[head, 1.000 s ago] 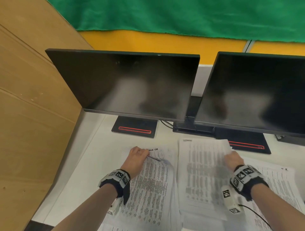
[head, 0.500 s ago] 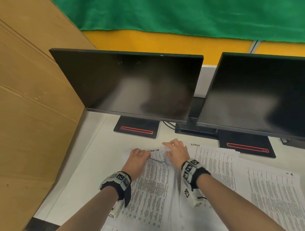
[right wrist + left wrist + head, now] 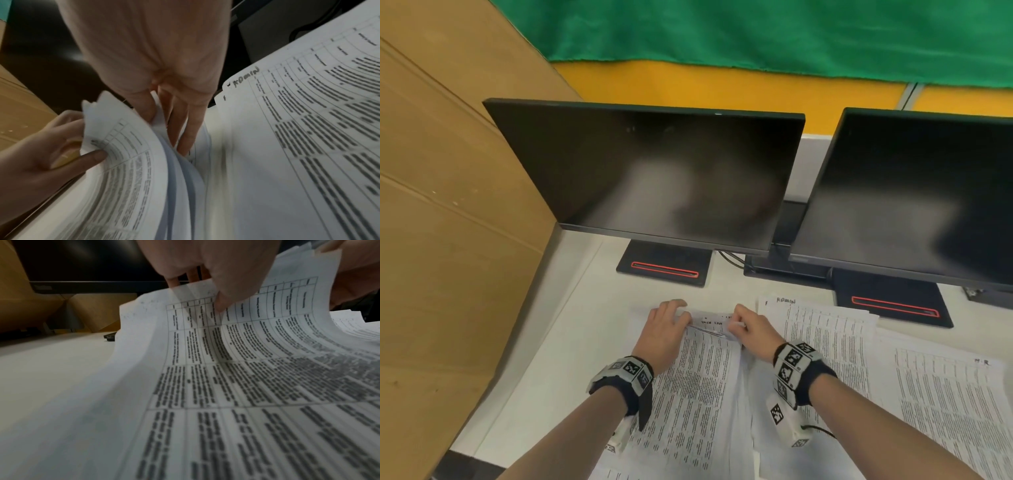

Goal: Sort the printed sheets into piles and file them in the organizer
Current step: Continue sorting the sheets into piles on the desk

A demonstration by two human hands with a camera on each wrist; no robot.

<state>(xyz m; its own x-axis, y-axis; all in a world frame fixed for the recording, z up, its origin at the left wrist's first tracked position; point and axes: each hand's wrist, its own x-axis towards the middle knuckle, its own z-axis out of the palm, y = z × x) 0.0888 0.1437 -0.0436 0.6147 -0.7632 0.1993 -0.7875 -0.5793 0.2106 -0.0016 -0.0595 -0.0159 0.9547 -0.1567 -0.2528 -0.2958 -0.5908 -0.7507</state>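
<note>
Head view cuts off the near ends of all three paper piles on the desk (image 3: 544, 359), and the print is too blurry to read anyway. No organizer anywhere in frame. Both forearms reach forward side by side over the left stack of printed sheets (image 3: 688, 394), whose long axis runs away from the person toward the monitors (image 3: 654, 178). Left hand (image 3: 662, 334) pinches the lifted far corner of the top sheets, thumb on top. Right hand (image 3: 751, 334) has its fingers (image 3: 185, 129) tucked narrow between the pages, curled round a few.
</note>
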